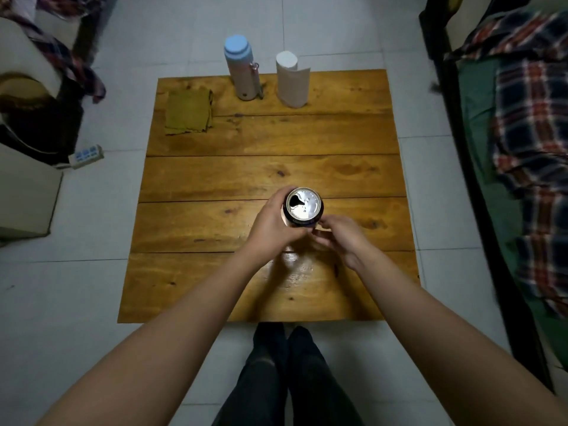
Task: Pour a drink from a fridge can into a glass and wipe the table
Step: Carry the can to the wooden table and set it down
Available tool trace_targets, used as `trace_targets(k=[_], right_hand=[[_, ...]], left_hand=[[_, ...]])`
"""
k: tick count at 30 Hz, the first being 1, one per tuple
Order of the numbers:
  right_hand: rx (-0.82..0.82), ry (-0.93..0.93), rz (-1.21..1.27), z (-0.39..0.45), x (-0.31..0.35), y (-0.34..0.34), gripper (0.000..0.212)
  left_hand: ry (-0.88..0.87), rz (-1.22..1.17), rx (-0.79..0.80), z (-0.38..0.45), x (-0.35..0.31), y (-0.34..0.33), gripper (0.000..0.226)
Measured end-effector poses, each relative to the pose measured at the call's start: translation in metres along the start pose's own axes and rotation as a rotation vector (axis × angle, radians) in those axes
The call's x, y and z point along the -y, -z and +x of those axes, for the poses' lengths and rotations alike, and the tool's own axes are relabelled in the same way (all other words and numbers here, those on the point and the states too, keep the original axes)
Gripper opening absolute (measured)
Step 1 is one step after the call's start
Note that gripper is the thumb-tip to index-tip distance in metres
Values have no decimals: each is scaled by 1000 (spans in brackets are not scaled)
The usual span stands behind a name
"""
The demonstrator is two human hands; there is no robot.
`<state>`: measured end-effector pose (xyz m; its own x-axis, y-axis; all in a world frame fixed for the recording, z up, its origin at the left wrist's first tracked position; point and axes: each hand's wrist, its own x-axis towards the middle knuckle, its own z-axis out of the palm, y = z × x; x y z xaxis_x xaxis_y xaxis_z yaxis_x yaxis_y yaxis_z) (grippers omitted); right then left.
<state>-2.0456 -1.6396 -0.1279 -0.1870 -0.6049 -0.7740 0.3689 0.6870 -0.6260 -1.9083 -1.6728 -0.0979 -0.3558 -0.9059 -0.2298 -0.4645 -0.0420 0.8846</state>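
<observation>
The left hand (270,224) has its fingers (284,195) wrapped round the far and left side of the can (303,207), holding it firmly. The right hand (341,238) sits just below and to the right of the can, its fingers (322,224) curled in and touching the can's lower wall; whether they are pinching something small, such as a pull tab, cannot be told because the hand covers them.

The can stands upright, its long axis pointing straight up toward the camera, so the silver lid faces the viewer. The mouth in the lid is already open, a dark teardrop on the left half of the top. It is held over the middle of the wooden tabletop (215,179); whether its base rests on the boards is hidden by the hands.

No glass shows anywhere in the view, so pouring probably cannot begin until one is found or brought in. Since the left hand carries the can, tipping would likely fall to that hand, with the open mouth turned toward the glass.

At the far edge stand a flask (242,69) with a pale blue cap and a paper roll (292,81), near each other. A folded olive cloth (189,110) lies at the far left, well apart from both hands, the left arm being on its side.
</observation>
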Motion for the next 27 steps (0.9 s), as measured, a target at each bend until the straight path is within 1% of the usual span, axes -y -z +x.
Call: trace_targets(k=[6,10,13,19,22,27], right_hand=[[-21,-37,11,47,-10,3,27],[-38,-45,21,64,-16,3,25],[-36,-48,20,73,-19,3,23],[-103,-17,26,81,-26,0,24],[-91,-15,47,83,-26,-1,28],[-82,-23,53,82,-26,-2,27]], left_hand=[[29,16,28,34,33,-18,75],[59,21,32,48,53,-29,77],[74,40,27,53,64,-34,78],[86,49,37,58,72,-38,73],[91,58,35,59,77,-41,74],[123,55,33,62,81,-44,75]])
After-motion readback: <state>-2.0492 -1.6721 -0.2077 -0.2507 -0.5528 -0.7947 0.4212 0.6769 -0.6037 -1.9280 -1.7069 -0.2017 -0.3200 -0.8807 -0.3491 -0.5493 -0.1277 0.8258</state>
